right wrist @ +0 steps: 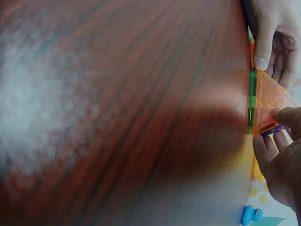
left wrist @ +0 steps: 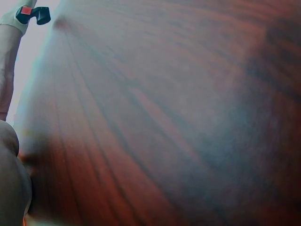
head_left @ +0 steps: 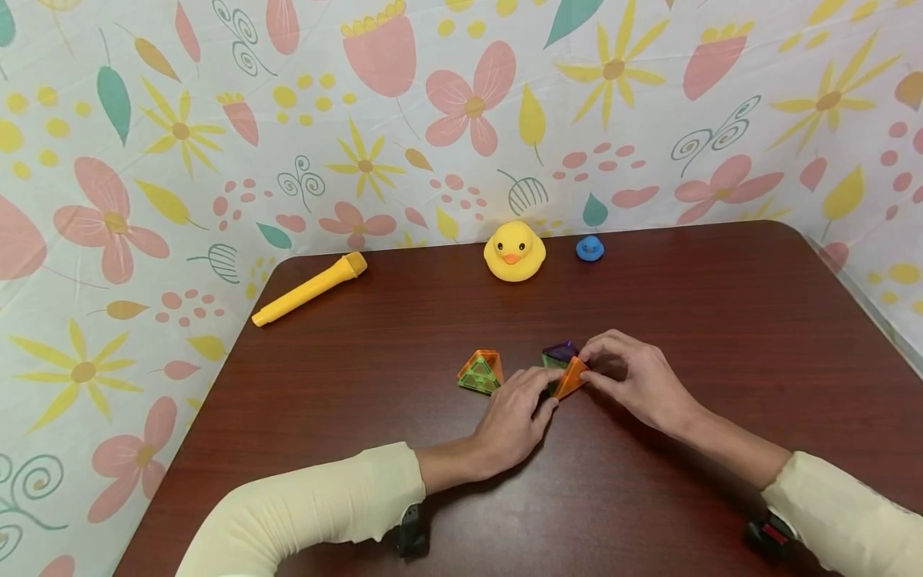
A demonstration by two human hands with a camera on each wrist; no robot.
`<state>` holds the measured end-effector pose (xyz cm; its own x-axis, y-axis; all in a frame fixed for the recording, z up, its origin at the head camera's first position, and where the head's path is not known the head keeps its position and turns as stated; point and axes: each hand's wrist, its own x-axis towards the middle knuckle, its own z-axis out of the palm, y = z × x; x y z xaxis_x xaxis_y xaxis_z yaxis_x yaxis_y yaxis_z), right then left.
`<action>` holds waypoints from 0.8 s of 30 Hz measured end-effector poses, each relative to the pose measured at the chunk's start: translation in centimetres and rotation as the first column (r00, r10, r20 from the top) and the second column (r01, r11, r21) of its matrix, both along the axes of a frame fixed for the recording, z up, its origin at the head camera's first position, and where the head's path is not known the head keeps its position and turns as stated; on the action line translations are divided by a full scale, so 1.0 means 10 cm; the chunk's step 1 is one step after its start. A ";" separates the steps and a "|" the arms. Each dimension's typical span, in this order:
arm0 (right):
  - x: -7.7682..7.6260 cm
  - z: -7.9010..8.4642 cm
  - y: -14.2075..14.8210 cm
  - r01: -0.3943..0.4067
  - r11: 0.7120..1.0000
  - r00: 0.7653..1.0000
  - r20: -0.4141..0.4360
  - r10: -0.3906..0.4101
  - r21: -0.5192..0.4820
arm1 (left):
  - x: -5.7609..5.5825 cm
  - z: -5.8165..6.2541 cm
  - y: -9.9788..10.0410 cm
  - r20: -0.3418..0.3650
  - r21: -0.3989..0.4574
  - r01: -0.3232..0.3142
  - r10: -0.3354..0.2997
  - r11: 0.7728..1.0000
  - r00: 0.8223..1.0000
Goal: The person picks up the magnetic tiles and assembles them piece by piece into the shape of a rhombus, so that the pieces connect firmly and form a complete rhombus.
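Both hands meet at mid-counter over a small pyramid of translucent magnetic tiles. Right hand (head_left: 634, 377) pinches the orange triangular tile (head_left: 572, 377) between thumb and fingertips; the grip is narrow, closed on the tile's edge. Left hand (head_left: 515, 417) has its fingers curled against the near-left side of the same tile cluster, steadying it; thumb contact looks likely but is partly hidden in the head view. A purple tile (head_left: 559, 353) stands on the far side of the cluster, touching the orange one, and the right wrist view shows a green tile (right wrist: 253, 101) edge-on beside the orange face. Judged progress: one pyramid (head_left: 481, 372), orange and green, stands finished just left of the hands; the second is part-built, its orange face leaning but seemingly not yet seated. The orange tile tilts with its apex up and toward the far left, its base edge running near-left to far-right along the counter (head_left: 721, 320). Far edge of the counter: yellow duck (head_left: 514, 251), small blue duck (head_left: 590, 248) beside it, and a yellow marker (head_left: 310, 288) lying far left.
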<state>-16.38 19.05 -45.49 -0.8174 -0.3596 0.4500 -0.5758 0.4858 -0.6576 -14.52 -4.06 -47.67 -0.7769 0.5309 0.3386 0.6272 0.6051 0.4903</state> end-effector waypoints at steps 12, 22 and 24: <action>0.00 0.00 0.00 0.009 1.000 1.000 -0.001 -0.009 0.003 | 0.00 0.00 0.00 0.004 0.006 0.001 -0.001 1.000 1.000; 0.00 0.00 0.00 0.011 1.000 1.000 -0.002 -0.011 0.000 | -0.01 -0.01 0.00 0.002 0.007 -0.001 0.001 1.000 1.000; 0.00 -0.01 -0.01 0.012 1.000 1.000 -0.003 -0.012 0.001 | -0.01 -0.01 0.00 0.000 0.007 -0.002 0.002 1.000 1.000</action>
<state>-16.42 18.99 -45.55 -0.8201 -0.3504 0.4523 -0.5721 0.4934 -0.6552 -14.61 -4.10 -47.80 -0.7777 0.5274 0.3421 0.6263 0.6028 0.4945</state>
